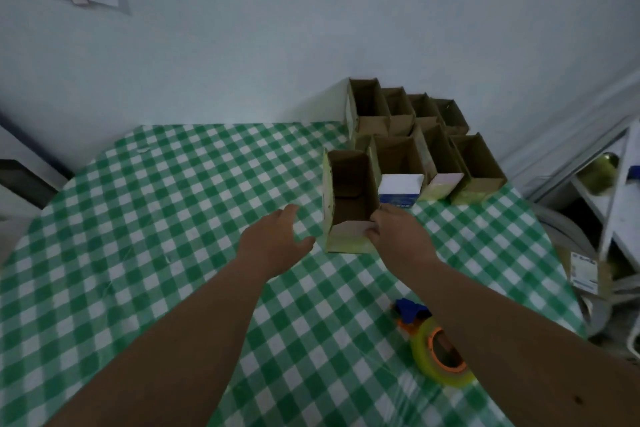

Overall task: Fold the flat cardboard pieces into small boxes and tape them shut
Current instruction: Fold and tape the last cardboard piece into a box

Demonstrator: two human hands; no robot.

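Your right hand (394, 230) pinches the near right corner of an open-topped cardboard box (349, 201), while your left hand (277, 239) hovers just beside the box's left wall with fingers loose and spread, holding nothing. The box stands upright on the green-checked tablecloth (156, 218), just in front of a cluster of finished open boxes (426, 135) packed against the wall. A roll of yellowish tape on an orange-and-blue dispenser (436, 350) lies nearer you, partly hidden under your right forearm.

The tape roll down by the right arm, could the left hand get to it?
Probably yes. The left hand is open and holds nothing, with bare tablecloth toward the tape roll.
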